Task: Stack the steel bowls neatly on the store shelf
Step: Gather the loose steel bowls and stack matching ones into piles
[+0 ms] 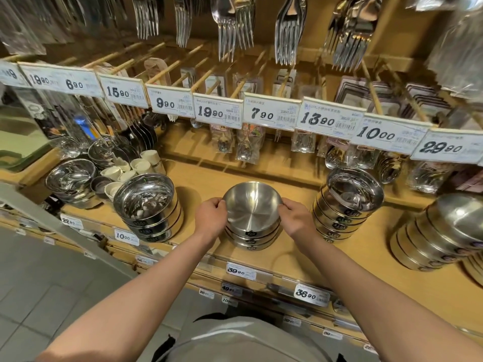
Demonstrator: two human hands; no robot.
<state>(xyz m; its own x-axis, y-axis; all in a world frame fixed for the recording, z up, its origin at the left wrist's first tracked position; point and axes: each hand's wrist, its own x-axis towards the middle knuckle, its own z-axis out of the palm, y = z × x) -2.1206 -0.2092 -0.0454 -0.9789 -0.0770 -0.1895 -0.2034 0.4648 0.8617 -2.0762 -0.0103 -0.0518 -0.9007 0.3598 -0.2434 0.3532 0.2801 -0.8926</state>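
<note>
A short stack of steel bowls (252,231) stands on the wooden shelf (295,257), near its front edge and about midway between two other stacks. The top bowl (252,205) sits open side up, nested on those below it. The left hand (210,218) grips the top bowl at its left rim, fingers (218,203) curled over the edge with the thumb low on the outer wall. The right hand (294,218) holds the opposite rim the same way, its fingers (286,205) bent and clamped on the right edge. So the bowl lies between the two hands, held at both sides. To the left stands a shinier stack (149,210) and to the right a taller stack (345,205), both apart from the hands. Price tags (271,112) hang in a row above, with forks (287,30) higher up.
</note>
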